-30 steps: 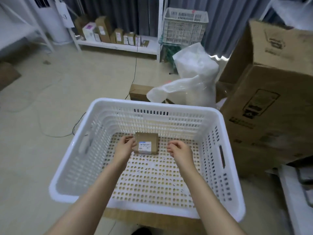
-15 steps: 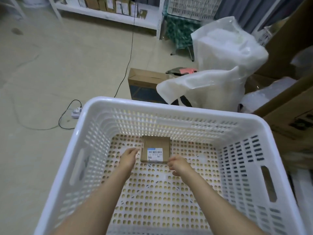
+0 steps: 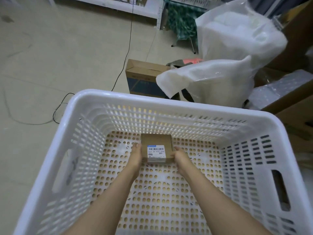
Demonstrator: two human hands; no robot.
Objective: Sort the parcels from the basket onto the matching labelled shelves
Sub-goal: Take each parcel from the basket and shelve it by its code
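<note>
Two bare forearms [image 3: 108, 197] show inside the white basket [image 3: 152, 99], uncovered back to its near rim; the left hand [image 3: 135, 154] and right hand [image 3: 182, 156] are bare as well.
</note>
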